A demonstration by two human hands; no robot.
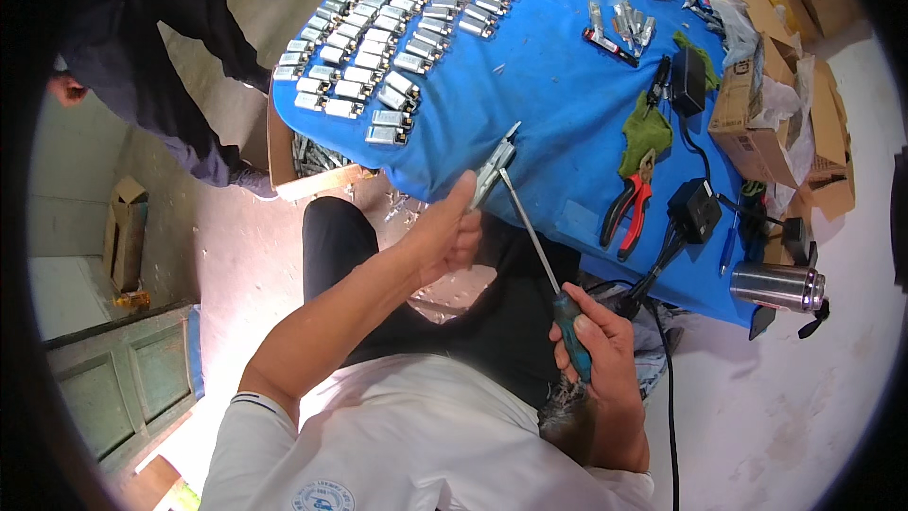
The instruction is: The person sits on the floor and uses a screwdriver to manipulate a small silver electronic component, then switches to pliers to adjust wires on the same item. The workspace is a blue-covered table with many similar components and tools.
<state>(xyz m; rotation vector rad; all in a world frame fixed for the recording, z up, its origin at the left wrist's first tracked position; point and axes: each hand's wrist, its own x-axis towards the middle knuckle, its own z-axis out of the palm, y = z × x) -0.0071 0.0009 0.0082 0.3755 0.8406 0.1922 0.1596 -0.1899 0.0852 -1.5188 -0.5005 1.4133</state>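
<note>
In my left hand (pixel 445 238) is a narrow, flat silver-grey device (pixel 493 168), held near the table's front edge, its exact kind unclear. A thin piece sticks up at its far end. My right hand (pixel 605 345) grips a screwdriver (pixel 571 329) by its teal handle. The long metal shaft points up and to the left, and its tip meets the side of the device. Ahead and to the left, rows of small silver rectangular pieces (pixel 352 90), with dark and brassy ends, lie on the blue-covered table (pixel 501 85).
Red-and-black pliers (pixel 626 213) and a green cloth (pixel 647 137) lie to the right, beside black power adapters (pixel 693 211) with cables. A steel flask (pixel 777 287) sits at the right edge. Cardboard boxes (pixel 757 123) stand beyond. Another person's legs (pixel 165 57) are at the far left.
</note>
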